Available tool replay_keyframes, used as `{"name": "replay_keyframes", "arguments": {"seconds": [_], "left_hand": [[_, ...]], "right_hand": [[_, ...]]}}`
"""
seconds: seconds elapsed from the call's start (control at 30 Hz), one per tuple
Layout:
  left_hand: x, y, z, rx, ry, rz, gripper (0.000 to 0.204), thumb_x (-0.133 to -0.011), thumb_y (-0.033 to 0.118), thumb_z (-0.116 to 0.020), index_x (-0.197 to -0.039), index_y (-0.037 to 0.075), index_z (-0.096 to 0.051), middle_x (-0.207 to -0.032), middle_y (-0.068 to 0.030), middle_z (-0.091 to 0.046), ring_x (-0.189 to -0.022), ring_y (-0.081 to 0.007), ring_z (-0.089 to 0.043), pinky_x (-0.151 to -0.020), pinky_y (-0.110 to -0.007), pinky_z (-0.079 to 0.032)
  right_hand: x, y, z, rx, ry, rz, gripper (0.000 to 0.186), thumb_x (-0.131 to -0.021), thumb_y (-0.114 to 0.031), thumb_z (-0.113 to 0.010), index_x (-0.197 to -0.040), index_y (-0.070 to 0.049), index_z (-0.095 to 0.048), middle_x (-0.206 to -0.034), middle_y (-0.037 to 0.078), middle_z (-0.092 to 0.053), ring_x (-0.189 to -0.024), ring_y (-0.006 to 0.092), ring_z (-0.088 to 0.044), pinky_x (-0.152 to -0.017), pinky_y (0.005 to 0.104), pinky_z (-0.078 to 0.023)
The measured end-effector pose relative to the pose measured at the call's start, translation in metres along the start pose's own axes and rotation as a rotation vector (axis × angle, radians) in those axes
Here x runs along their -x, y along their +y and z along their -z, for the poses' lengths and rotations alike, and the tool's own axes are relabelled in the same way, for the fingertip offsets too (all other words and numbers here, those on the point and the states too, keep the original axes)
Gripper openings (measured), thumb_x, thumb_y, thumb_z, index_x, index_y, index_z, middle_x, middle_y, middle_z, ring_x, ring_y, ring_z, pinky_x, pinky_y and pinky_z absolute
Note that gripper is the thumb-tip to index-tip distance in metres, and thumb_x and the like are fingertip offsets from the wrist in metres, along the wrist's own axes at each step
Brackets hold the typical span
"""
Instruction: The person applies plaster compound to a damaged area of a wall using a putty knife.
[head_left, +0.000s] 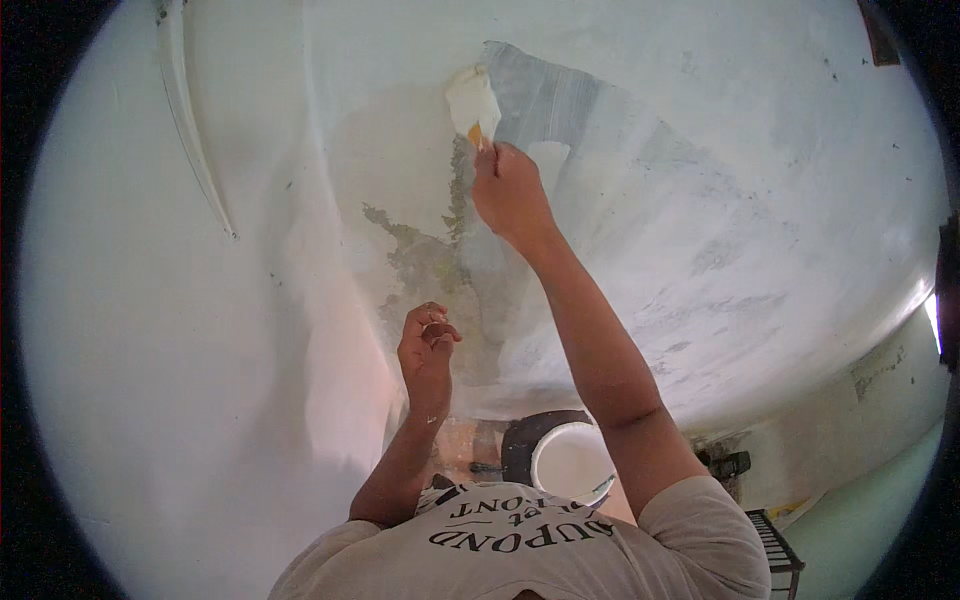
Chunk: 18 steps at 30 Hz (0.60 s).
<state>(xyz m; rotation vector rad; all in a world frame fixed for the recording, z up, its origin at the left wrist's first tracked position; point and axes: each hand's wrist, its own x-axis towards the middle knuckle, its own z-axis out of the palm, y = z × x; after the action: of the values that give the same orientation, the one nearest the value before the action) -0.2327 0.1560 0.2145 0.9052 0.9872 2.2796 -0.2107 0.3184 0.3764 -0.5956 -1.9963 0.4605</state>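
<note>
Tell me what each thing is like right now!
Paintbrush: held up, pressed to the wall.
Wall: patchy, partly painted.
Bucket: open, white paint inside.
Right hand: gripping the paintbrush.
Left hand: fingers curled, not gripping anything that shows.

A room I'm repainting, patchy half-coated wall (700, 200) with flaking green stains, white paint bucket (572, 462) below me, green floor (870, 530)

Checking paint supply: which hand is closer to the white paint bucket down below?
Left. The left hand hangs loosely curled just above the white paint bucket, a little to its left. The right hand is stretched far overhead, holding the paintbrush against the wall.
</note>
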Motion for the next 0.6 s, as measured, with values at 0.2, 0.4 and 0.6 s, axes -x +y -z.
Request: {"name": "replay_keyframes", "arguments": {"seconds": [0.2,0.4,0.6], "left_hand": [[0.002,0.0,-0.001,-0.016,-0.05,0.027,0.031,-0.072,-0.012,-0.042,-0.099,0.003,-0.048,-0.106,-0.0074,-0.047,-0.079,-0.0109,-0.05,-0.076,-0.028,-0.043],[0.002,0.011,0.005,-0.155,-0.04,0.101,0.027,-0.076,-0.006,-0.043,-0.101,0.004,-0.048,-0.098,-0.0063,-0.049,-0.077,-0.0112,-0.05,-0.074,-0.026,-0.043],[0.006,0.009,0.039,-0.502,-0.214,0.452,0.021,-0.091,0.02,-0.043,-0.105,0.004,-0.049,-0.095,-0.0041,-0.053,-0.078,-0.0123,-0.054,-0.067,-0.027,-0.042]], "right_hand": [[0.024,0.004,-0.046,-0.205,-0.103,-0.251,0.038,-0.094,-0.023,-0.037,-0.074,0.007,-0.045,-0.053,0.019,-0.051,-0.033,0.0278,-0.049,-0.033,0.037,-0.042],[0.114,0.08,-0.106,-0.237,-0.132,-0.385,0.034,-0.096,-0.024,-0.034,-0.076,0.003,-0.041,-0.054,0.012,-0.048,-0.035,0.0217,-0.049,-0.031,0.0348,-0.041],[0.16,0.058,-0.045,-0.825,-0.472,-0.808,0.041,-0.098,-0.033,-0.029,-0.082,-0.002,-0.051,-0.063,0.007,-0.049,-0.053,0.0128,-0.05,-0.054,0.0313,-0.047]]}}
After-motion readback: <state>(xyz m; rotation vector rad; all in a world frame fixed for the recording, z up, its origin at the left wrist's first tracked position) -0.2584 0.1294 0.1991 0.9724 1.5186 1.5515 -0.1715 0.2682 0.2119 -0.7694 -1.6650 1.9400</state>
